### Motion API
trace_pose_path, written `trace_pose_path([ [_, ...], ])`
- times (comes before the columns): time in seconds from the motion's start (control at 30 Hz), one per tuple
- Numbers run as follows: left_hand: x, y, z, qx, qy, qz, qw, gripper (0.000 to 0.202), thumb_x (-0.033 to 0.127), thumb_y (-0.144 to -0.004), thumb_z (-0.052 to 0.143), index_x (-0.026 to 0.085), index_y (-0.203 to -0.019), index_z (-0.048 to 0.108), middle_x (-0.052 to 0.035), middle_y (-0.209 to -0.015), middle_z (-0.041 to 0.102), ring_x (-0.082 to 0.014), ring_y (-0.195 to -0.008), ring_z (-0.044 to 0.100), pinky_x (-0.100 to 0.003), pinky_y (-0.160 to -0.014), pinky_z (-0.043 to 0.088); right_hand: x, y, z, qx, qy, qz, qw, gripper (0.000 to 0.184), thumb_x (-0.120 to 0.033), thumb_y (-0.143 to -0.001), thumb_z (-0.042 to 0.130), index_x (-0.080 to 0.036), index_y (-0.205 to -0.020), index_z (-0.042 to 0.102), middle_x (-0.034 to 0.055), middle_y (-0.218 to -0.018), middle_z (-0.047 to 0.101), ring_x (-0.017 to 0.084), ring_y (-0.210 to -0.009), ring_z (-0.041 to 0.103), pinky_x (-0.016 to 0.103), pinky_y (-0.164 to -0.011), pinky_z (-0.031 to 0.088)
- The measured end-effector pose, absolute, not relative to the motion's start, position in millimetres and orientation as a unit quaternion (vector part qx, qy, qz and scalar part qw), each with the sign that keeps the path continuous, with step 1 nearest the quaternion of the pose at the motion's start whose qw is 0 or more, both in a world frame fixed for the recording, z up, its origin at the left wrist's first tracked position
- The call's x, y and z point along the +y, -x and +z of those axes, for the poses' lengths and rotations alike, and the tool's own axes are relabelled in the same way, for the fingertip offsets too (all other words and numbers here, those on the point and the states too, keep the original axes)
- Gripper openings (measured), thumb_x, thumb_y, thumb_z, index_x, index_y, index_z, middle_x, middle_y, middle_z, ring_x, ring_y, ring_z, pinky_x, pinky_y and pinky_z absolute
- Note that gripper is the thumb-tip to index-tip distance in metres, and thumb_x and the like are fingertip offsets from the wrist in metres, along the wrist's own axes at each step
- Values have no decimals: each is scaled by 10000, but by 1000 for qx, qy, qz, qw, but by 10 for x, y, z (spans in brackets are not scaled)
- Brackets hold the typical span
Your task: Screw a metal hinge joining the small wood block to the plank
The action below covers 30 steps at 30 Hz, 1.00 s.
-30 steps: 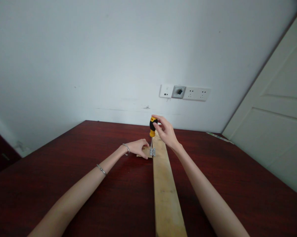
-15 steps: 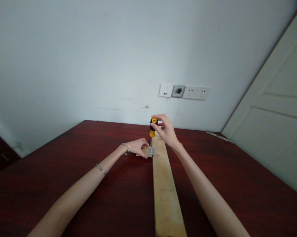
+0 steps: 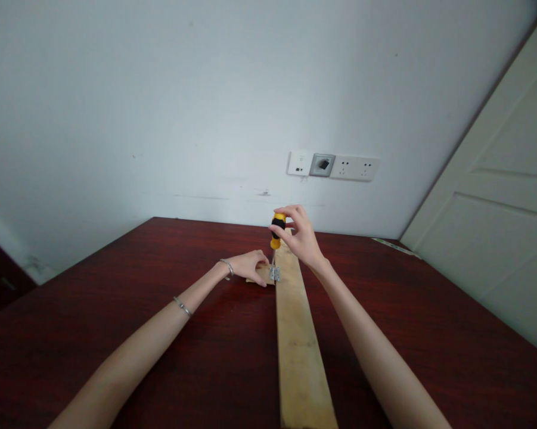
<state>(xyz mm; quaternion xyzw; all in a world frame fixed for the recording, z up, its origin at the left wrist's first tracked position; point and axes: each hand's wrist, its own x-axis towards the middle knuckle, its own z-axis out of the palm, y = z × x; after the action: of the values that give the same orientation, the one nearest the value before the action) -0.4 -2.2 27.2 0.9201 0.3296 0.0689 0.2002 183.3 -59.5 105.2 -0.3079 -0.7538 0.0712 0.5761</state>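
My right hand [image 3: 300,237] grips the yellow and black handle of a screwdriver [image 3: 277,229], held nearly upright. Its shaft points down to a small metal hinge [image 3: 275,273]. One leaf of the hinge lies on a long wooden plank [image 3: 297,333], the other on a short wooden piece [image 3: 260,276] at the plank's left side. Thumb and fingers of my left hand [image 3: 249,265] close around that short piece, pressing it beside the hinge. Whether the screwdriver tip sits in a screw is too small to tell.
The plank runs along a dark red-brown table [image 3: 196,357] towards the near edge. Behind the table stands a white wall with sockets [image 3: 354,168] and a plugged-in black adapter [image 3: 324,164]. A white panelled door [image 3: 496,238] is on the right, near a thin strip [image 3: 396,247] at the table's edge.
The fingers of my right hand have shifted slightly on the screwdriver handle, the thumb moving a little to the left. My left hand, the hinge and the wood stay in place.
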Motion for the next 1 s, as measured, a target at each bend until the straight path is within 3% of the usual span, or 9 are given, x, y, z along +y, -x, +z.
trace_pose_path([
  [0.17, -20, 0, 266, 322, -923, 75, 198, 598, 493, -578, 782, 149, -1048, 642, -51, -986, 547, -193, -840, 523, -258, -726, 408, -586, -1856, 1059, -769, 286, 83, 566, 272, -279, -917, 486, -278, -1170, 586, 64, -1167, 581, 186, -1039, 570, 326, -780, 544],
  [0.4, -24, 2, 263, 328, -920, 78, 201, 600, 486, -574, 789, 154, -1052, 642, -52, -1003, 548, -192, -850, 527, -260, -736, 409, -597, -1850, 1069, -755, 307, 67, 576, 247, -359, -823, 634, -261, -1048, 613, 62, -1076, 551, 192, -967, 572, 311, -709, 559],
  [0.6, -19, 4, 261, 323, -921, 78, 203, 624, 485, -572, 791, 142, -1068, 631, -57, -993, 548, -200, -857, 528, -264, -742, 413, -594, -1872, 1066, -773, 284, 91, 560, 263, -298, -920, 484, -279, -1156, 596, 61, -1189, 596, 193, -1080, 575, 339, -818, 541],
  [0.83, -26, 9, 267, 330, -919, 79, 200, 597, 485, -574, 791, 168, -1057, 640, -48, -1005, 544, -196, -861, 524, -262, -742, 411, -616, -1842, 1075, -764, 294, 76, 569, 255, -372, -821, 636, -269, -1054, 620, 58, -1089, 560, 188, -972, 578, 310, -722, 559],
  [1.0, -36, 5, 274, 320, -921, 80, 207, 610, 480, -577, 792, 152, -1068, 639, -54, -1002, 544, -200, -864, 527, -265, -744, 410, -611, -1868, 1073, -776, 284, 85, 556, 264, -303, -918, 484, -275, -1159, 587, 64, -1167, 597, 191, -1053, 576, 340, -803, 543],
])
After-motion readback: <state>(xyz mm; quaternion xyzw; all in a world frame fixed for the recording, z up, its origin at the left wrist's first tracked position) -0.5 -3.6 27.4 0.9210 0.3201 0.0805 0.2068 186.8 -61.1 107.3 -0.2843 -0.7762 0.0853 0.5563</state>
